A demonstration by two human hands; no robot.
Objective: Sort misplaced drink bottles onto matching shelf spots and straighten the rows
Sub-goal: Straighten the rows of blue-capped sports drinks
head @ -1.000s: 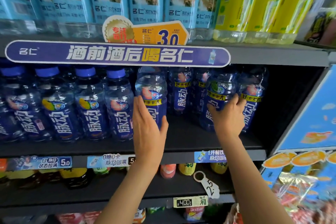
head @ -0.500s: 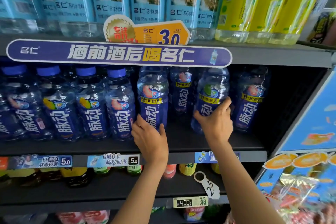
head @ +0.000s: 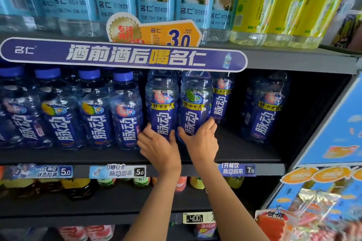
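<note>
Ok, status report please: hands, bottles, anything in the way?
Left hand grips peach bottle. Right hand grips lime bottle. Both bottles side by side. Nothing blocking.

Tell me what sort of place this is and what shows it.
Most likely a shop's drinks aisle: tiered shelves with rows of matching blue-label bottles, price tags on the shelf edge, and a brand banner clipped along the upper shelf.

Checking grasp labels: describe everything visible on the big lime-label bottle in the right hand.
The lime-label bottle is large, clear bluish plastic with a dark blue wrap, white characters, a yellow band and a green lime picture. Its cap is hidden behind the blue shelf banner. It stands upright near the middle shelf front, close beside a peach-label bottle. The right hand grips its lower body.
</note>
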